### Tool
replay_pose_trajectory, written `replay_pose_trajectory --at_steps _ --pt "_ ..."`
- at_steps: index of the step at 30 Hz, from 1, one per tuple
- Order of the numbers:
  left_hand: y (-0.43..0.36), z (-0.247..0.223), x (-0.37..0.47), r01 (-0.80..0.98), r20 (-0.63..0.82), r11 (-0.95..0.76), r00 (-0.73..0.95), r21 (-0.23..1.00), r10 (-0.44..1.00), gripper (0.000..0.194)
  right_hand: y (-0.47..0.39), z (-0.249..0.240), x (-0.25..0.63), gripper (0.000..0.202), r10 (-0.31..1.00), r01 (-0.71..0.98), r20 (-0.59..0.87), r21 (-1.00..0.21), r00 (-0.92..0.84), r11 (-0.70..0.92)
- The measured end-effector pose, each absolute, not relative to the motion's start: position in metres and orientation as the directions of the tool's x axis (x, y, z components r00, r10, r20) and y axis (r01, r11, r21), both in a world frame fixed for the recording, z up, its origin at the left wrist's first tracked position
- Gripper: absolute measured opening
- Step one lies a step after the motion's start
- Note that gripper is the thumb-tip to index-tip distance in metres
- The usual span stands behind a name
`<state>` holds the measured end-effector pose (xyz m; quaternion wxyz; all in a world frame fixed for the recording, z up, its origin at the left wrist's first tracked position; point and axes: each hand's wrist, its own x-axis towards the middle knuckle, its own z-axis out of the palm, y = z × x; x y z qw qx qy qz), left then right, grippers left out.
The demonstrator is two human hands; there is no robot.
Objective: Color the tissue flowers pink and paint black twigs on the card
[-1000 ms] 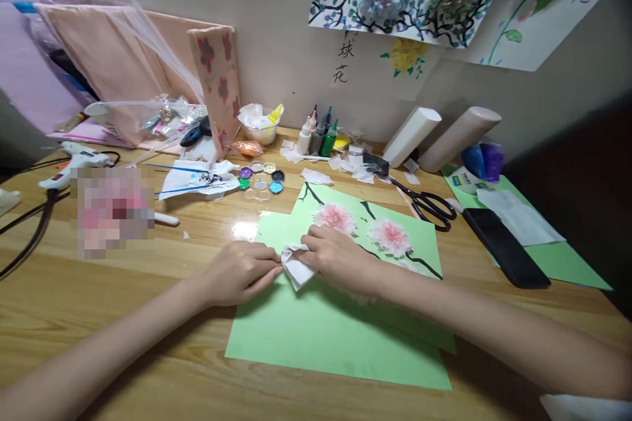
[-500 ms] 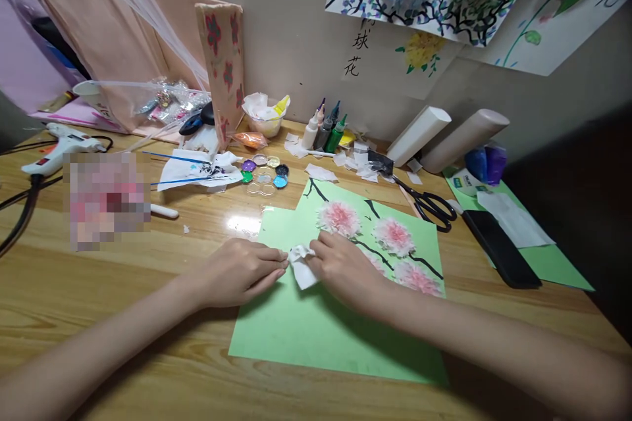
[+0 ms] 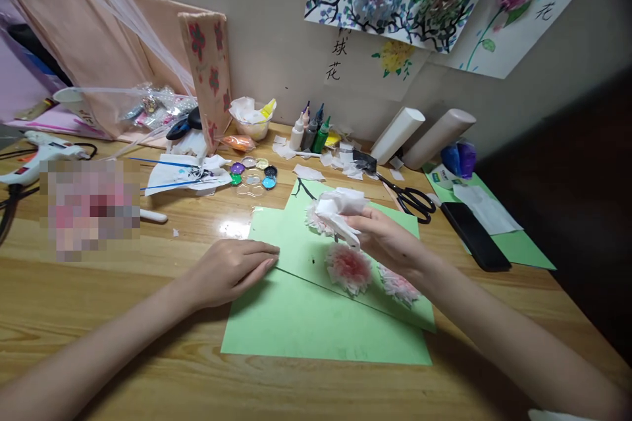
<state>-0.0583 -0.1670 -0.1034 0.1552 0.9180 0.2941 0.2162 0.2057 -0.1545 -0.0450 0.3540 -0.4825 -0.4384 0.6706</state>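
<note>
Tissue (image 3: 340, 204) pinched in right fingers (image 3: 364, 222) above green card (image 3: 293, 237); left fingers (image 3: 264, 255) at its edge, grip unclear; dragging low could squash flowers (image 3: 349, 268).

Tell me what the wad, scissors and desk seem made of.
Wad: probably tissue, matte, judging by its soft creases.
Scissors: black handles, slightly shiny, perhaps plastic or coated metal.
Desk: likely wood or wood-look laminate, as grain shows; the bright glare suggests a glossy finish.

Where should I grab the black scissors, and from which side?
Probably the handle loops, coming from the right: they face that way, toward the phone, while the blades point left, back toward the wall.
</note>
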Motion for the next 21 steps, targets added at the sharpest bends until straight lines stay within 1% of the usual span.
replay_pose_trajectory --at_steps 3,6,8,9,10,13,16,19,21 --pt "-0.168 -0.089 -0.049 0.447 0.339 -0.704 0.651 0.552 0.679 0.028 -0.158 -0.048 0.207 0.017 0.864 -0.213 -0.388 -0.859 -0.321 -0.465" --pt "-0.167 -0.066 -0.029 0.401 0.26 -0.547 0.579 0.734 0.773 0.024 -0.163 -0.045 0.205 0.019 0.841 -0.273 -0.371 -0.827 -0.394 -0.492" --pt "-0.164 -0.052 -0.012 0.294 0.227 -0.465 0.585 0.835 0.778 0.039 -0.166 -0.04 0.203 0.021 0.823 -0.287 -0.347 -0.816 -0.45 -0.502" --pt "-0.162 -0.047 -0.004 0.225 0.24 -0.44 0.587 0.869 0.774 0.042 -0.168 -0.037 0.202 0.021 0.817 -0.293 -0.335 -0.814 -0.468 -0.502" --pt "-0.16 -0.043 0.004 0.162 0.246 -0.408 0.584 0.899 0.774 0.04 -0.169 -0.034 0.201 0.021 0.816 -0.299 -0.323 -0.814 -0.479 -0.498" --pt "-0.154 -0.036 0.021 0.035 0.237 -0.312 0.573 0.949 0.784 0.028 -0.173 -0.026 0.201 0.023 0.825 -0.311 -0.275 -0.83 -0.494 -0.463" --pt "-0.149 -0.034 0.028 -0.018 0.244 -0.281 0.553 0.96 0.796 0.022 -0.174 -0.021 0.208 0.024 0.849 -0.286 -0.216 -0.877 -0.481 -0.386" --pt "-0.144 -0.029 0.028 -0.043 0.232 -0.249 0.542 0.968 0.808 0.021 -0.171 -0.018 0.219 0.02 0.908 -0.181 -0.19 -0.945 -0.372 -0.272" --pt "-0.141 -0.023 0.027 -0.021 0.166 -0.182 0.528 0.983 0.833 0.022 -0.167 -0.014 0.227 0.019 0.947 -0.06 -0.16 -0.981 -0.278 -0.183"
